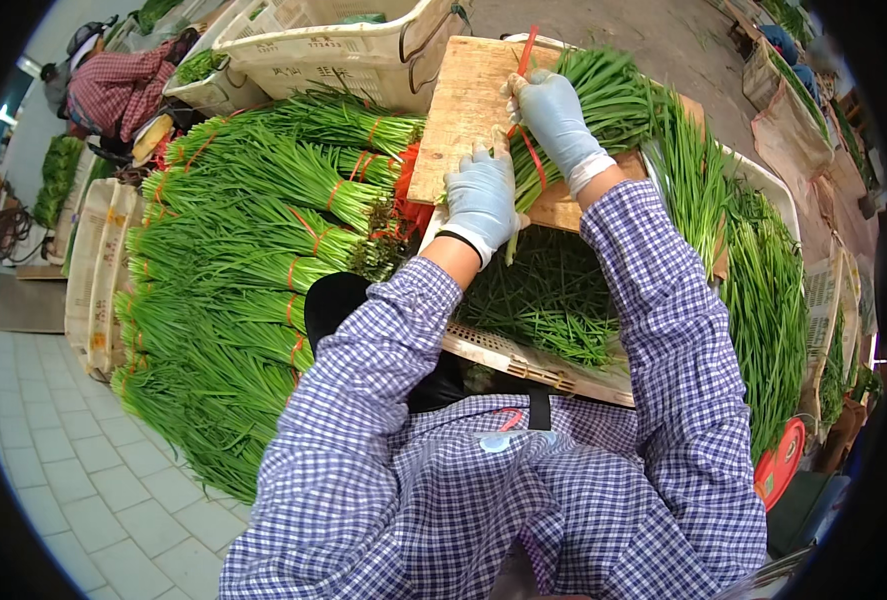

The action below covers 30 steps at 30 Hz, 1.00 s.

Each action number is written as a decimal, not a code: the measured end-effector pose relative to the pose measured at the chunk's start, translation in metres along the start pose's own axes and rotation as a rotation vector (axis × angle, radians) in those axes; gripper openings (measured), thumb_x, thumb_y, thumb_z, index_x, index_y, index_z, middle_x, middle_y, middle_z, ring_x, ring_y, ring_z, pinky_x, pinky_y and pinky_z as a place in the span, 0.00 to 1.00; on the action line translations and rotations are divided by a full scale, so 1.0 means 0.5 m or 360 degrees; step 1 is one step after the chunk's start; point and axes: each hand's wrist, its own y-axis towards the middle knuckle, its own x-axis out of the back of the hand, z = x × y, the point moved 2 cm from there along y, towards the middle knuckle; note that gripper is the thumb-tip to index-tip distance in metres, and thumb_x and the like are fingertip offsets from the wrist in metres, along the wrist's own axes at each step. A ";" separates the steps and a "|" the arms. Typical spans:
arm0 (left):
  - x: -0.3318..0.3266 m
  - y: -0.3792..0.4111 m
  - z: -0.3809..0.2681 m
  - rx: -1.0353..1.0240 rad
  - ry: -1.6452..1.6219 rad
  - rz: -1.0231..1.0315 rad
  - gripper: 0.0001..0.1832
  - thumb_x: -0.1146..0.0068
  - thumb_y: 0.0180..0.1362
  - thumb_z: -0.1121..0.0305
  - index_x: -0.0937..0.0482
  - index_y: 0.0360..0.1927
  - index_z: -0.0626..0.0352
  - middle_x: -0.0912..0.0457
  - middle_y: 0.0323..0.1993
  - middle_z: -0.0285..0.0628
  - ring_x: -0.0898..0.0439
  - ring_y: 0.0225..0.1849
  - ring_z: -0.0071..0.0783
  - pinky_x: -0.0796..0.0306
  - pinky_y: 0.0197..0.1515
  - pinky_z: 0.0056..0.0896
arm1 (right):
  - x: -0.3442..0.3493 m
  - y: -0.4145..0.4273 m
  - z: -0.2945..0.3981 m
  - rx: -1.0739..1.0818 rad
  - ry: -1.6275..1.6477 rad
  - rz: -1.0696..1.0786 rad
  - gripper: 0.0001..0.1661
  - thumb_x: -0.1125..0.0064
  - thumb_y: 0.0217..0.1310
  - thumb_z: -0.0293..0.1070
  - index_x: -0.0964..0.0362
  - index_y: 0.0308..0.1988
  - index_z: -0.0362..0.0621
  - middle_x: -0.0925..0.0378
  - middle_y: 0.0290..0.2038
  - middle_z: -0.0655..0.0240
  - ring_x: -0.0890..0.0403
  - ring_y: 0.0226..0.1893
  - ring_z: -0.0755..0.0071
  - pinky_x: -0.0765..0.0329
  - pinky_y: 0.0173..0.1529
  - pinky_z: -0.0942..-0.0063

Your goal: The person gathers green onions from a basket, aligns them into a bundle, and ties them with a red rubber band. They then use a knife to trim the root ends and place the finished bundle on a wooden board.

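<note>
Both hands wear pale blue gloves with bare fingertips. My right hand [556,112] pinches a red tie [529,52], one end of which sticks up above the fingers. This tie loops around a bunch of green garlic chives [601,90] that lies across a wooden board [458,97]. My left hand [481,195] is at the stem end of the bunch, its fingers near the red tie; whether it grips the tie or the stems cannot be told. Below the board, loose green leaves [563,330] lie in a white plastic crate [503,360].
Tied chive bunches [263,217] are heaped at the left. Untied chives [766,322] lie along the right. White crates [323,60] stand beyond the heap. A person in a red checked shirt [117,90] bends at the upper left. A red round lid-like thing [781,465] is at the lower right.
</note>
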 end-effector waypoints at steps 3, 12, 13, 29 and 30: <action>-0.001 0.022 0.030 0.0006 -0.0231 0.0180 0.53 0.24 0.39 0.49 0.37 0.65 0.67 0.22 0.52 0.59 0.21 0.54 0.50 0.25 0.54 0.42 | 0.008 -0.055 0.058 0.0159 0.0101 0.0062 0.17 0.47 0.65 0.39 0.19 0.35 0.36 0.19 0.25 0.59 0.20 0.24 0.64 0.24 0.35 0.67; 0.051 0.053 0.098 -0.0071 -0.0102 0.0241 0.46 0.23 0.38 0.47 0.30 0.58 0.63 0.21 0.53 0.56 0.20 0.54 0.51 0.26 0.54 0.42 | 0.067 -0.149 0.070 0.0843 -0.0223 0.0017 0.13 0.44 0.63 0.35 0.20 0.40 0.36 0.19 0.32 0.56 0.19 0.33 0.55 0.24 0.42 0.65; 0.068 0.040 0.075 0.0011 0.0053 0.0257 0.50 0.27 0.41 0.40 0.32 0.62 0.63 0.27 0.62 0.55 0.26 0.62 0.49 0.31 0.61 0.47 | 0.057 -0.134 0.083 0.1012 -0.0397 -0.0131 0.14 0.44 0.64 0.35 0.20 0.40 0.36 0.19 0.33 0.55 0.19 0.34 0.52 0.24 0.43 0.64; -0.017 0.064 0.006 0.0173 -0.0149 -0.0008 0.34 0.27 0.44 0.56 0.28 0.53 0.59 0.19 0.47 0.49 0.17 0.50 0.43 0.22 0.49 0.42 | 0.056 -0.122 0.106 -0.0035 0.0640 0.0190 0.14 0.48 0.68 0.31 0.25 0.30 0.32 0.22 0.25 0.65 0.24 0.22 0.73 0.26 0.30 0.76; 0.011 0.059 0.016 0.0209 -0.0280 0.0236 0.34 0.28 0.45 0.56 0.28 0.54 0.59 0.20 0.50 0.50 0.17 0.51 0.43 0.22 0.50 0.42 | 0.068 -0.150 0.107 0.0031 0.0424 0.0296 0.15 0.47 0.68 0.31 0.26 0.29 0.34 0.22 0.24 0.65 0.24 0.22 0.74 0.27 0.29 0.77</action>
